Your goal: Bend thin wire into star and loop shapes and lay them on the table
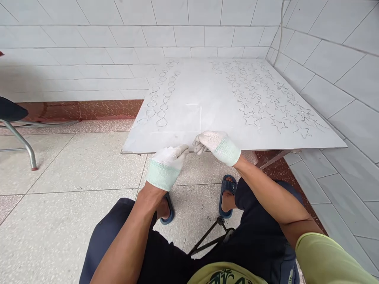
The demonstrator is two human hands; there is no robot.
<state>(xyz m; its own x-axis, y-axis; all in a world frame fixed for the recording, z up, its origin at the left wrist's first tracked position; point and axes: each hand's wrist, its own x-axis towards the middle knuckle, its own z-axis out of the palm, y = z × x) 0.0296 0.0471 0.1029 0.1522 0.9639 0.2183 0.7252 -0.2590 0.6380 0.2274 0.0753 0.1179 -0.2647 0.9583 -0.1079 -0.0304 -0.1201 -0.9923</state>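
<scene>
My left hand, in a white knit glove with a pale green cuff, is closed with its fingertips pinched together at the table's near edge. Whatever it may hold is too small to make out. Just to its right, my right hand, gloved the same way, pinches what looks like a thin wire, of which only a faint strand shows under the fingertips. Many star-shaped pieces of thin dark wire lie on the right side of the white table. Looped, teardrop-like wire pieces form two columns at the left.
White tiled walls border the table at the back and right. A chair with a metal leg stands at far left. Between my sandalled feet on the speckled floor is a dark folding metal frame. A cable runs down the corner.
</scene>
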